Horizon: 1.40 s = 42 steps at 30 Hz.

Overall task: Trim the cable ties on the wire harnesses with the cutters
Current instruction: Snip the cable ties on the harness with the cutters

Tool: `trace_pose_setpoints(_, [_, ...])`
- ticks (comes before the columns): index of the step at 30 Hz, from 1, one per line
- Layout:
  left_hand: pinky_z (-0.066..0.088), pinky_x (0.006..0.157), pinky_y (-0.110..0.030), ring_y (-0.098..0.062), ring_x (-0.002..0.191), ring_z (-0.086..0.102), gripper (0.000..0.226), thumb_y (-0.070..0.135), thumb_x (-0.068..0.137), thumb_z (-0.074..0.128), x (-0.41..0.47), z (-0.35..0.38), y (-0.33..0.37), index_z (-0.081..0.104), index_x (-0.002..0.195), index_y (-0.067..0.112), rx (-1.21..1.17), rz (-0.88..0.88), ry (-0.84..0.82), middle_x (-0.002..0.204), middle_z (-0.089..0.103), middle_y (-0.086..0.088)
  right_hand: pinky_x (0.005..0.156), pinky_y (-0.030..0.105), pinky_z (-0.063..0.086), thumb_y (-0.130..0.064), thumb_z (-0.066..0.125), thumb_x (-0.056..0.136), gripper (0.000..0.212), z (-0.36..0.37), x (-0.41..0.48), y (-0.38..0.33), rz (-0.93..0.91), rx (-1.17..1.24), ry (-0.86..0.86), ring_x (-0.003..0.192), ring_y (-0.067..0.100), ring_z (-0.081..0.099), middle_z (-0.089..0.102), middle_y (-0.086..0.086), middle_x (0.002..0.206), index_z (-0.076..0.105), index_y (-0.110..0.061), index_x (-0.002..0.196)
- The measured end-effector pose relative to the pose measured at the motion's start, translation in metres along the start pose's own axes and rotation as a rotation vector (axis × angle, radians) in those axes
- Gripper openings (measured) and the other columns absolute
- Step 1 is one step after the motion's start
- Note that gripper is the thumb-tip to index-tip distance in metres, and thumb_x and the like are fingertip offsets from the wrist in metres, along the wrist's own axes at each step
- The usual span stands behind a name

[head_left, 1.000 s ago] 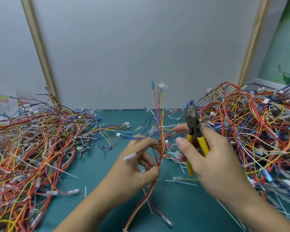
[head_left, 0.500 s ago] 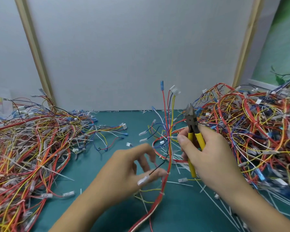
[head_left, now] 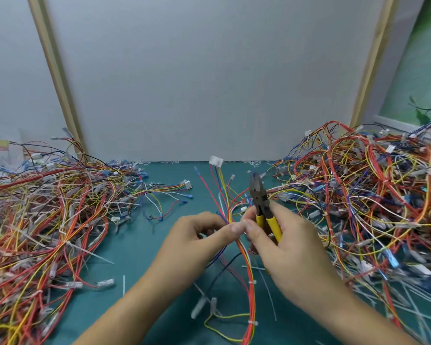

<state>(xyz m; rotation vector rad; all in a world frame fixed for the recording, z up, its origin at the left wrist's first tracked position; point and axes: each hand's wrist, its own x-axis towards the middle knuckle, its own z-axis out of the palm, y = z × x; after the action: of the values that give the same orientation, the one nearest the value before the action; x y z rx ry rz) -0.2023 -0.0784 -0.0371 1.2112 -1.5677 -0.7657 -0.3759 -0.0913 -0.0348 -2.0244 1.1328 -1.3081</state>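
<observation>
A: You had the harness (head_left: 244, 255) pinched in your left hand (head_left: 202, 235), thumb and fingertips closed on the wires at centre frame!

B: And your right hand (head_left: 284, 247) was wrapped round the yellow handles of the cutters (head_left: 260, 200), just right of that pinch. The jaws looked closed, nose pointing toward the top of the frame.

A: Here was what mattered: the bundle ran from bottom centre up to the white connector (head_left: 215, 161), and the cutters lay almost parallel to it, close on its right.

B: Yes, and the two white cable ties (head_left: 252, 282) I could make out sat lower on the bundle, below both hands, toward bottom centre.

A: So I'd judge you had to bring a tie up to the blades, or tip the nose across the bundle. Your right hand was the nearer one.

B: The left pile (head_left: 47, 207) and right pile (head_left: 371, 195) flanked you on the green table (head_left: 139, 245). Whether a tie tail stuck out at the pinch itself, I couldn't tell.
</observation>
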Motion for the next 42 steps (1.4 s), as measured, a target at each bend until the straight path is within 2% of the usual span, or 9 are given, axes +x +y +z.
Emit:
trace_pose_setpoints(5, [0.033,0.054,-0.013,-0.004,0.056,0.04,0.028,0.037,0.073,0.076,0.002,0.002,0.0,0.07,0.067,0.011,-0.265,-0.093,-0.002,0.065,0.051,-0.001,0.06,0.028,0.049,-0.033,0.062,0.093,0.009,0.001,0.001,-0.001,-0.017,-0.022,-0.031,0.067,0.011,0.062,0.065,-0.015,0.072,0.064,-0.029,0.084])
trace_pose_setpoints(8, [0.031,0.059,-0.024,-0.009,0.059,0.037,0.037,0.043,0.063,0.077,0.003,0.003,-0.002,0.068,0.07,0.007,-0.279,-0.145,0.039,0.063,0.049,0.001,0.054,0.018,0.038,-0.031,0.063,0.094,0.01,0.001,0.001,0.0,-0.032,-0.05,-0.04,0.061,0.008,0.056,0.06,-0.02,0.066,0.064,-0.029,0.084])
trace_pose_setpoints(11, [0.037,0.056,-0.015,-0.005,0.055,0.044,0.021,0.038,0.061,0.075,0.003,0.004,-0.001,0.07,0.063,0.017,-0.277,-0.152,0.065,0.059,0.054,0.006,0.054,0.017,0.033,-0.028,0.064,0.095,0.011,0.001,0.001,0.0,-0.039,-0.077,-0.054,0.059,0.007,0.053,0.058,-0.023,0.064,0.063,-0.029,0.084])
trace_pose_setpoints(15, [0.043,0.062,-0.008,-0.001,0.064,0.059,0.009,0.022,0.068,0.073,0.003,0.003,-0.001,0.072,0.074,0.015,-0.323,-0.132,-0.039,0.069,0.067,0.005,0.053,0.03,0.045,-0.027,0.064,0.094,0.012,0.0,0.002,0.003,-0.017,-0.02,-0.011,0.057,0.012,0.057,0.063,-0.012,0.066,0.063,-0.029,0.082])
trace_pose_setpoints(20, [0.052,0.074,-0.015,-0.023,0.086,0.074,0.021,0.006,0.077,0.076,0.001,0.0,0.002,0.064,0.091,-0.002,-0.423,-0.108,-0.049,0.092,0.075,-0.02,0.065,0.053,0.054,-0.029,0.064,0.094,0.008,-0.001,0.002,0.004,0.027,0.056,-0.003,0.061,0.023,0.062,0.068,0.001,0.07,0.062,-0.034,0.089])
trace_pose_setpoints(28, [0.056,0.075,-0.02,-0.033,0.084,0.074,0.018,0.005,0.079,0.075,0.006,-0.009,0.001,0.071,0.095,0.011,-0.379,-0.03,0.214,0.083,0.074,-0.02,0.068,0.055,0.056,-0.051,0.066,0.087,0.019,-0.013,0.003,-0.009,0.061,0.061,-0.052,0.067,0.034,0.063,0.065,0.015,0.073,0.065,-0.047,0.105])
trace_pose_setpoints(32, [0.055,0.071,-0.017,-0.032,0.081,0.074,0.019,0.003,0.08,0.076,0.007,-0.012,0.0,0.072,0.093,0.015,-0.357,-0.017,0.276,0.083,0.074,-0.02,0.06,0.046,0.059,-0.044,0.066,0.085,0.013,-0.013,0.002,-0.014,0.094,0.068,-0.076,0.057,0.015,0.067,0.072,-0.002,0.067,0.062,-0.033,0.089])
trace_pose_setpoints(38, [0.053,0.072,-0.015,-0.024,0.081,0.075,0.019,0.006,0.082,0.076,0.005,-0.011,0.001,0.075,0.093,0.02,-0.326,0.022,0.21,0.08,0.075,-0.014,0.062,0.049,0.058,-0.045,0.063,0.088,0.039,-0.015,0.003,-0.012,0.218,-0.14,-0.276,0.053,0.014,0.067,0.069,0.004,0.061,0.058,-0.01,0.073])
trace_pose_setpoints(42, [0.052,0.073,-0.015,-0.02,0.08,0.074,0.019,0.008,0.081,0.076,0.005,-0.01,0.0,0.075,0.097,0.019,-0.301,0.04,0.188,0.079,0.076,-0.01,0.061,0.049,0.058,-0.043,0.063,0.089,0.036,-0.014,0.004,-0.009,0.26,-0.144,-0.331,0.052,0.017,0.067,0.07,0.004,0.061,0.058,-0.01,0.074])
